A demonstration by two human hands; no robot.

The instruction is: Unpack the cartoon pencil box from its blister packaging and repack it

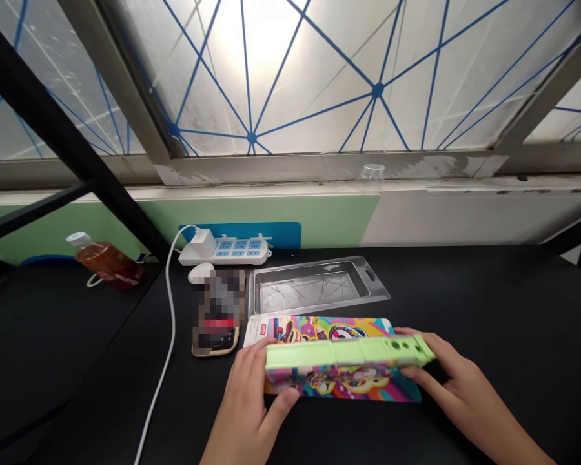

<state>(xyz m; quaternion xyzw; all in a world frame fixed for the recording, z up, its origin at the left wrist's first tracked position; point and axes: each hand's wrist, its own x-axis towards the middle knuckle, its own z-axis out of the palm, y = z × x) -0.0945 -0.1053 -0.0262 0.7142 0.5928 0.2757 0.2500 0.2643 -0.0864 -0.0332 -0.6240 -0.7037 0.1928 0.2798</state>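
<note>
A light-green plastic case point(348, 352) with a printed card point(341, 387) is gripped at both ends by the left hand point(246, 407) and right hand point(458, 387), fingers closed around it. (A clear blister tray point(314, 287) is seen just beyond.)

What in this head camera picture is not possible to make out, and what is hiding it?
In the head view:
The back of the phone: covered by a pixelated blur.
The green plastic case: its far side is turned away, and the left hand and right hand cover its ends.
The printed card: its middle is hidden by the case.
The bottle label: too small to read.
</note>
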